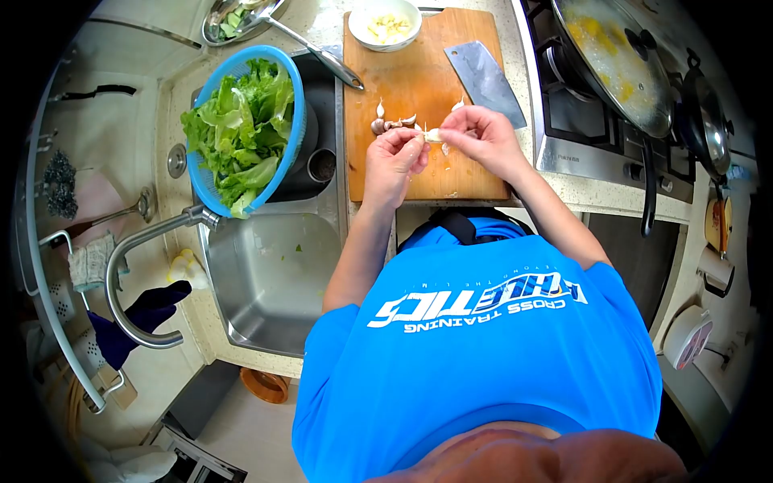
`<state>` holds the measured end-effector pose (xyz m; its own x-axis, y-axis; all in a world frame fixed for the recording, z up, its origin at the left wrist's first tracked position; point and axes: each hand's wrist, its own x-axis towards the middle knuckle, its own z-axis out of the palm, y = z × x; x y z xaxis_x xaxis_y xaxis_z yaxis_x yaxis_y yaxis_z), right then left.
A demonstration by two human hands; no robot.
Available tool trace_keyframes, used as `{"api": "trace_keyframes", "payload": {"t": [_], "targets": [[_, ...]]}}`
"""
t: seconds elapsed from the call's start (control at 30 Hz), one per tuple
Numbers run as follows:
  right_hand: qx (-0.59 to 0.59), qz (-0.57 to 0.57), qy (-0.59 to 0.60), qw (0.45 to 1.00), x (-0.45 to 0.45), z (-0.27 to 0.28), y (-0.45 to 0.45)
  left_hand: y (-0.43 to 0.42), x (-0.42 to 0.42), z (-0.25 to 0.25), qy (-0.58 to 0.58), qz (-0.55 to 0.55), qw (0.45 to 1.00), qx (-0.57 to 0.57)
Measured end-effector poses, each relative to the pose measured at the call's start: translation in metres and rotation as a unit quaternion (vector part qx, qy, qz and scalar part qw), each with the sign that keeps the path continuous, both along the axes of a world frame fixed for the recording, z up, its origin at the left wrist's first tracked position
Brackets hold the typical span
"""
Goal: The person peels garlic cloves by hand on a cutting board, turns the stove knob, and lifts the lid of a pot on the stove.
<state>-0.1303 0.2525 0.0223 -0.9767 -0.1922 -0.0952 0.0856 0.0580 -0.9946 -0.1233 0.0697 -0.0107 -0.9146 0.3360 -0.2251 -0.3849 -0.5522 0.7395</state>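
Observation:
A pale garlic clove (pixel 433 135) is pinched between my two hands, over the near half of a wooden cutting board (pixel 475 173). My left hand (pixel 396 161) has its fingertips closed at the clove's left end. From the other side, the thumb and fingers of my right hand (pixel 483 138) grip its right end. Several unpeeled garlic cloves (pixel 386 123) lie on the board just beyond my left hand. Another clove (pixel 458 105) rests beyond my right fingers. Bits of skin are scattered around. A cleaver (pixel 487 80) lies flat at the board's right edge.
A white bowl (pixel 385 26) of chopped pale pieces sits at the board's far left. Left of it, a blue basket (pixel 299 121) of lettuce (pixel 245 129) stands over the sink (pixel 278 282). On the right, a lidded pan (pixel 616 60) occupies the stove, its handle jutting toward me.

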Motion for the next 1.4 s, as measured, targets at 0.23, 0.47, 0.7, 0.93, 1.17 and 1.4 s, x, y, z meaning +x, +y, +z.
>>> {"api": "trace_keyframes", "payload": {"t": [0.23,0.47,0.7,0.93,1.17,1.4], "targets": [[0.049,0.016,0.004,0.999,0.004,0.0,-0.003,0.004,0.001,0.012,0.034,-0.011,0.998,-0.058],[0.003,0.016,-0.013,1.0,0.001,0.002,-0.006,0.008,0.004,0.004,0.023,-0.023,0.999,-0.021],[-0.04,0.041,-0.076,0.995,-0.004,-0.003,-0.001,0.005,0.003,0.004,-0.018,-0.013,1.0,0.021],[-0.119,0.047,-0.171,0.977,-0.007,-0.014,0.007,0.006,-0.003,0.008,-0.028,0.023,0.995,0.09],[-0.133,0.061,-0.184,0.972,-0.008,-0.015,0.007,0.01,0.001,0.006,0.092,0.036,0.984,-0.145],[-0.082,0.097,-0.156,0.98,-0.01,-0.011,0.009,0.016,0.004,0.001,0.172,0.058,0.95,-0.254]]}}
